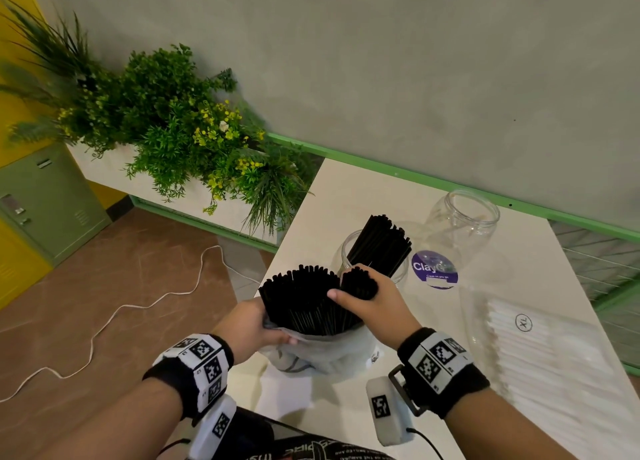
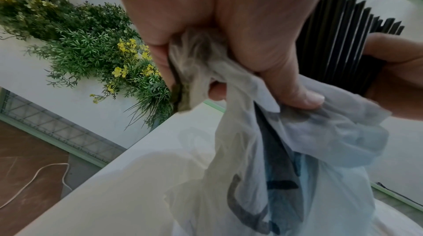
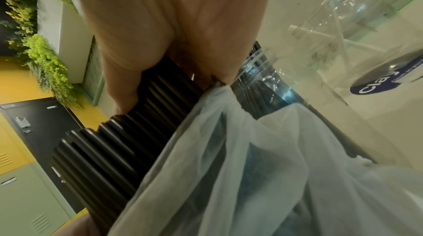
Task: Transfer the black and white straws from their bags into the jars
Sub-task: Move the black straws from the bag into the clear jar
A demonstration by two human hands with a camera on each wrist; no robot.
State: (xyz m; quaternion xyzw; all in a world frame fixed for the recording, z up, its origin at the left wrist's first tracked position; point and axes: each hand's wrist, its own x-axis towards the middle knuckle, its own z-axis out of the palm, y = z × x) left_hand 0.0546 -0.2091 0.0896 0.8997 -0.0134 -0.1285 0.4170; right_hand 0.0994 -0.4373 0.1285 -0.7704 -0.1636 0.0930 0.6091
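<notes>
A thin white plastic bag stands on the white table, with many black straws fanning out of its mouth. My left hand grips the bag's bunched rim on the left side. My right hand is curled round a small bundle of black straws at the right of the fan. Behind it a clear jar holds more black straws. A second clear jar stands further back, empty. White straws in a clear bag lie at the right.
A round purple sticker lies on the table between the jars. A planter of green foliage with yellow flowers borders the table's left rear. Green lockers and a white cable are on the floor side at left.
</notes>
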